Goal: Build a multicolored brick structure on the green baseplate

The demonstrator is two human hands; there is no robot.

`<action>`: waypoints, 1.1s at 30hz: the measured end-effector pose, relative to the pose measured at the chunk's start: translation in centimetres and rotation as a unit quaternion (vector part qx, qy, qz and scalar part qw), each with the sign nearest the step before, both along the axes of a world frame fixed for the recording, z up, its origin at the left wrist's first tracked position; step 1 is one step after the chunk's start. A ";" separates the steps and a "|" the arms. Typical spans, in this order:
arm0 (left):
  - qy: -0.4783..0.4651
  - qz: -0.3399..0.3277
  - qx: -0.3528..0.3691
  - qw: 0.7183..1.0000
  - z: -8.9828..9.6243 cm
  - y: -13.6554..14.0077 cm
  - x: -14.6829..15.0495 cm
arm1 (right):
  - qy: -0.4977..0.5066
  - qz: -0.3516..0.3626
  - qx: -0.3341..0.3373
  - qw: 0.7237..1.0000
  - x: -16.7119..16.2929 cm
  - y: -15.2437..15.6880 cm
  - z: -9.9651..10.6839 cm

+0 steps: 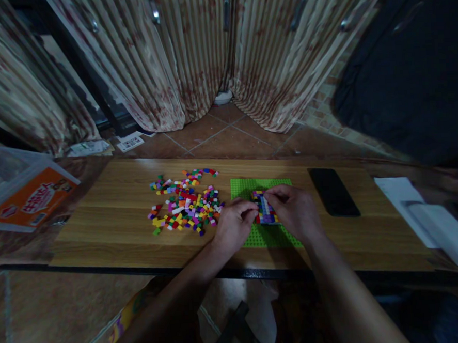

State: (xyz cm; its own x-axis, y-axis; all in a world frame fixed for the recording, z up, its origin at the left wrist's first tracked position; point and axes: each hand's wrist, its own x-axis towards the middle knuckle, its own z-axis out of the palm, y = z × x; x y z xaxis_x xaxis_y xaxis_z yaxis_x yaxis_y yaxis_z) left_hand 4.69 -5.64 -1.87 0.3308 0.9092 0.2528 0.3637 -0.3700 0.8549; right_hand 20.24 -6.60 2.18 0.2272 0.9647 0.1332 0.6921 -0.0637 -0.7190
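On the wood-grained tabletop (108, 220), one studded green baseplate (252, 240) carries one blocky multicoloured brick build (265, 209) between my left fingers (247, 207) and right fingers (279, 190); whether either are clamped, I cannot tell. Leftward, loose bricks (192, 205) beyond counting; rightward, one flat black phone (333, 192).

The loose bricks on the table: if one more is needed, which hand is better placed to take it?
Probably the left hand: it is close beside the loose bricks. The right hand is beyond the built bricks, on the phone's side, so would reach across.
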 end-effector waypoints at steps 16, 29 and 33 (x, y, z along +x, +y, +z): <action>-0.071 0.041 -0.064 0.995 -1.3 0.0 0.9 | 0.007 0.043 -0.077 0.996 -0.1 0.0 -0.3; -0.101 0.048 -0.110 0.988 -1.3 0.1 1.1 | -0.012 0.057 -0.066 0.996 -0.3 0.2 -0.9; -0.109 0.046 -0.125 0.985 -1.5 0.2 1.2 | -0.007 0.063 -0.078 0.995 -0.3 0.4 -1.0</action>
State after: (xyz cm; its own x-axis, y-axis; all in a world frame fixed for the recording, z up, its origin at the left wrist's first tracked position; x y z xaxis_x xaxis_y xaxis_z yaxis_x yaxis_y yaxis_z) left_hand 5.88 -5.48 -3.37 0.2072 0.9755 0.0737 0.1837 -0.1128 0.9765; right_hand 19.96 -6.19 1.18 0.1021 0.9946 -0.0186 0.7114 -0.0861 -0.6975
